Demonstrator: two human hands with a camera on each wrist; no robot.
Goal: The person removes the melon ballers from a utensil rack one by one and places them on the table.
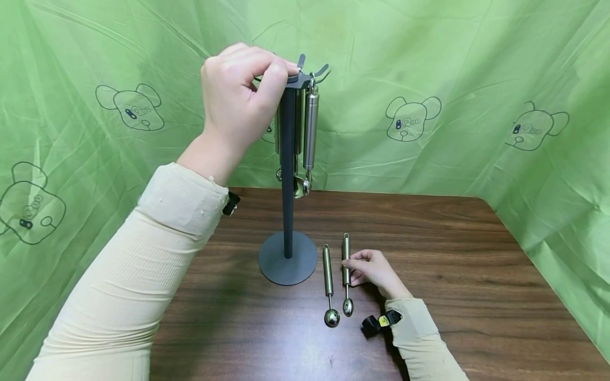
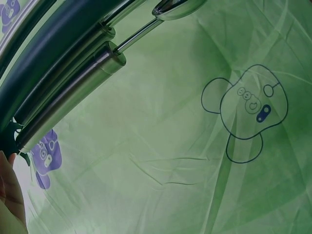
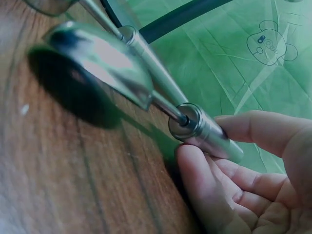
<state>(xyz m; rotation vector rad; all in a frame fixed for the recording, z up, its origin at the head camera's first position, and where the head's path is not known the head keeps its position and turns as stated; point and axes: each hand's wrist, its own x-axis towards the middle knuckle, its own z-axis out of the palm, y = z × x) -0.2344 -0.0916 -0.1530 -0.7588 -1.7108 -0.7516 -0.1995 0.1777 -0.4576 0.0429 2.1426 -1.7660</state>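
My left hand (image 1: 238, 90) grips the top of a dark metal stand (image 1: 288, 180), its fingertips mostly hidden from above. Several steel-handled utensils (image 1: 311, 127) hang from the stand's hooks, close by that hand; the left wrist view shows their handles (image 2: 73, 97) from below. On the table, my right hand (image 1: 378, 272) pinches the handle of a steel melon baller (image 1: 346, 246) with a small oval bowl. In the right wrist view its bowl (image 3: 107, 61) lies hollow side down by the wood. A second melon baller (image 1: 328, 275), with a rounder bowl, lies just left of it.
The stand's round base (image 1: 276, 267) rests on a brown wooden table (image 1: 429, 233). Green cloth (image 1: 357, 137) printed with bear heads hangs behind and along both sides. A black wrist camera (image 1: 371, 326) sits near the right sleeve.
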